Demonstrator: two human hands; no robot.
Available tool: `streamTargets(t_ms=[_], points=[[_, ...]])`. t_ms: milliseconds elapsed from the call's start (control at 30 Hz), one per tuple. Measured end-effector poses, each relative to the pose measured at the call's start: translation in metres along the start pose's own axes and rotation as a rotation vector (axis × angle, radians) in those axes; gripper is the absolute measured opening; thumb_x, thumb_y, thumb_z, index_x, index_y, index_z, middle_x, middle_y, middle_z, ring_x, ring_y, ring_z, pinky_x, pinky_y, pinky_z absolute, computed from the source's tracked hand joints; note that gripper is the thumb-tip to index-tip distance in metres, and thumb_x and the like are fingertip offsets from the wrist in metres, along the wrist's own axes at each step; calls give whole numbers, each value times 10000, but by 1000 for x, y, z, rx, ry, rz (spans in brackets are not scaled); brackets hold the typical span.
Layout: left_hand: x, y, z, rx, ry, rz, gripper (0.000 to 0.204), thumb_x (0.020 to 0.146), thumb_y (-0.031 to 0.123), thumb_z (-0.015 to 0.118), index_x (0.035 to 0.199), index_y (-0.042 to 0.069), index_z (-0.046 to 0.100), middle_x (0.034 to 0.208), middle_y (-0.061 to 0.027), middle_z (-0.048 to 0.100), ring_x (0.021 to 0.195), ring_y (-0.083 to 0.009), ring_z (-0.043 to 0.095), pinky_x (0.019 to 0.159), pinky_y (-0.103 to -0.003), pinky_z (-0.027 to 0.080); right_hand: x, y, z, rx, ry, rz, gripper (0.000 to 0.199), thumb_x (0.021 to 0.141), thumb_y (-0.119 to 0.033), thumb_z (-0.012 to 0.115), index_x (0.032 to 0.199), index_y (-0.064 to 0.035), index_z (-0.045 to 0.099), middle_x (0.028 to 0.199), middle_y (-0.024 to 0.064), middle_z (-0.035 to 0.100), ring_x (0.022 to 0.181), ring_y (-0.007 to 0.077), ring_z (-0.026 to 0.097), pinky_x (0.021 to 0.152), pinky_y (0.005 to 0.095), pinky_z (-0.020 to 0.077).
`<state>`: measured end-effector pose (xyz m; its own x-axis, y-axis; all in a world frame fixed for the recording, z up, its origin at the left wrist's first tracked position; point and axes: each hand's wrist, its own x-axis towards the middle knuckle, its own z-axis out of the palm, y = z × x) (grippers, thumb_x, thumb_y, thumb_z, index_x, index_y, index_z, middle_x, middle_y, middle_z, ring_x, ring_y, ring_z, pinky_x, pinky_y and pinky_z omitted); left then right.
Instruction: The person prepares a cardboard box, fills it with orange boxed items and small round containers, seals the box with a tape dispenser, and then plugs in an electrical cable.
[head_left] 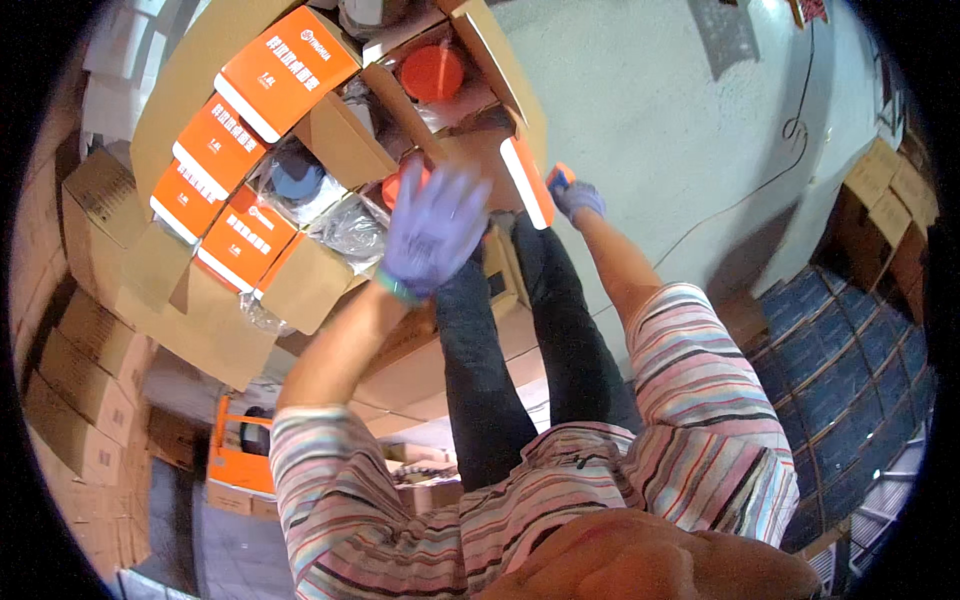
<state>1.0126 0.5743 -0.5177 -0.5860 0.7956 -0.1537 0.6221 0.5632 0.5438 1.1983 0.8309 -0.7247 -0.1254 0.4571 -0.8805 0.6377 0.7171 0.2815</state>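
Fingers of the gloved left hand [436, 230] spread open mid-frame over the carton [330, 140]; the right hand [578, 198] pinches an orange-and-white box [527, 182] beside the flap edge, bare floor [660, 120] at upper right.

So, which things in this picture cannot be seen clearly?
Head view only:
- Left hand: motion blur, so its fingers and any contact are unclear.
- Right hand: small, partly behind the orange and white box; its grip is uncertain.
- Orange round item in the open carton: flaps cover part of it.
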Motion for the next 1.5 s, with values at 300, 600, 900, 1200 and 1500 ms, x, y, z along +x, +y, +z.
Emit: streamTargets(t_ms=[300, 600, 900, 1200, 1500], points=[[45, -57, -38, 410, -594, -181, 463, 804, 478, 558, 978, 51, 596, 783, -121, 642, 835, -261, 606, 981, -440, 344, 99, -14, 25, 773, 7, 129, 406, 809, -352, 589, 1089, -59, 604, 1092, 151, 631, 1038, 268, 597, 890, 355, 464], [90, -56, 5, 190, -805, 4, 802, 640, 518, 692, 1302, 156, 422, 1242, -126, 507, 1247, -321, 402, 1024, -580, 236, 42, -8, -11, 2371, -405, -537, 339, 921, -220, 452, 1216, -54, 476, 1241, 85, 540, 1142, 201, 509, 969, 327, 420], [28, -93, -28, 243, -945, 306, 602, 523, 459, 767, 1079, 288, 612, 1209, -46, 521, 1248, -279, 370, 1065, -565, 150, -99, -46, -149, 1272, 43, -784, 370, 896, -290, 574, 1124, 1, 548, 952, 56, 607, 859, 115, 550, 773, 260, 468], [-13, -94, -64, 56, 210, -90, 541, 751, 320, 577, 1178, -8, 523, 1257, -209, 462, 1171, -371, 414, 999, -548, 256, -131, -131, -154, 1065, 348, -881, 254, 860, -274, 616, 906, -27, 579, 807, 60, 585, 729, 105, 502, 658, 286, 434], [-7, -179, 29, -365, 516, -613, 382, 892, 298, 453, 1148, 26, 536, 1068, -242, 573, 1038, -398, 515, 916, -451, 387, -130, -123, -186, 1410, 131, -719, 446, 931, -363, 513, 1172, 12, 509, 1057, 68, 576, 953, 135, 543, 880, 290, 424]])
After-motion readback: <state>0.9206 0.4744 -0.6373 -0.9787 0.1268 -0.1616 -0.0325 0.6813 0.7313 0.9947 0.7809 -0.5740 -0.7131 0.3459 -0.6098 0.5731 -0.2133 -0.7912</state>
